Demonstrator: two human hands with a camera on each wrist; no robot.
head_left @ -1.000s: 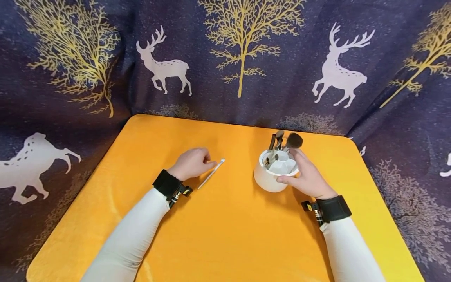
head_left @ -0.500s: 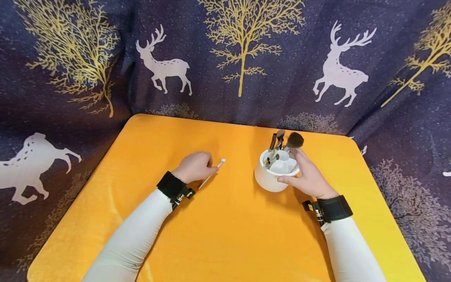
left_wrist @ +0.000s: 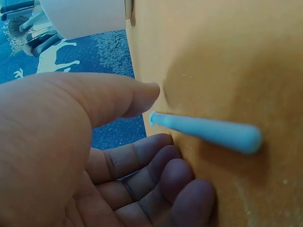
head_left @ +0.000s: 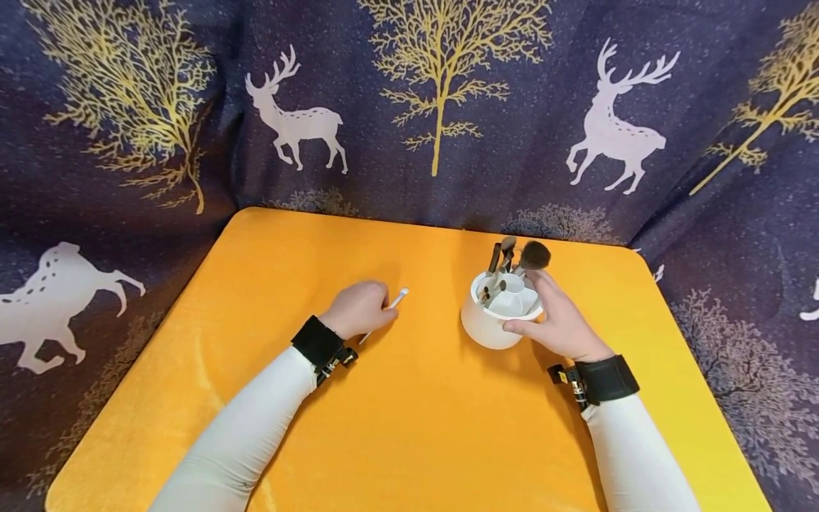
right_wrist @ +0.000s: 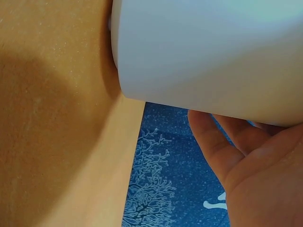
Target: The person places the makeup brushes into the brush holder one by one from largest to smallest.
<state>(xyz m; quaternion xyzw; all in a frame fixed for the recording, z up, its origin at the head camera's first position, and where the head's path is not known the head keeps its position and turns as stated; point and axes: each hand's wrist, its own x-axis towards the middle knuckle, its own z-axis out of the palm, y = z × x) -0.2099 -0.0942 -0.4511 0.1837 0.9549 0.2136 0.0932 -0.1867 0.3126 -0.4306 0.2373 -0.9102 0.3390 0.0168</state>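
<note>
My left hand [head_left: 360, 309] hovers low over the table at a slim white stick [left_wrist: 213, 131] with a rounded end. In the left wrist view the thumb is above the stick and the loosely bent fingers are below it, with a gap on either side. The stick lies slanted on the cloth, its whitish tip [head_left: 404, 292] showing past the hand and its middle hidden. My right hand [head_left: 563, 327] grips the side of a round white brush holder [head_left: 484, 326], thumb on the near wall, fingers round the far side. Several dark-haired makeup brushes [head_left: 534, 254] stand in the holder.
The table has an orange cloth [head_left: 409, 419], and its back edge lies behind the holder. A dark blue curtain [head_left: 384, 192] with white deer and golden trees surrounds the table's back and sides. Each wrist wears a black strap [head_left: 318, 341] with a small camera.
My left hand has moved slightly right and toward me, its thumb coming across the stick. The right hand and the brush holder have stayed where they were.
</note>
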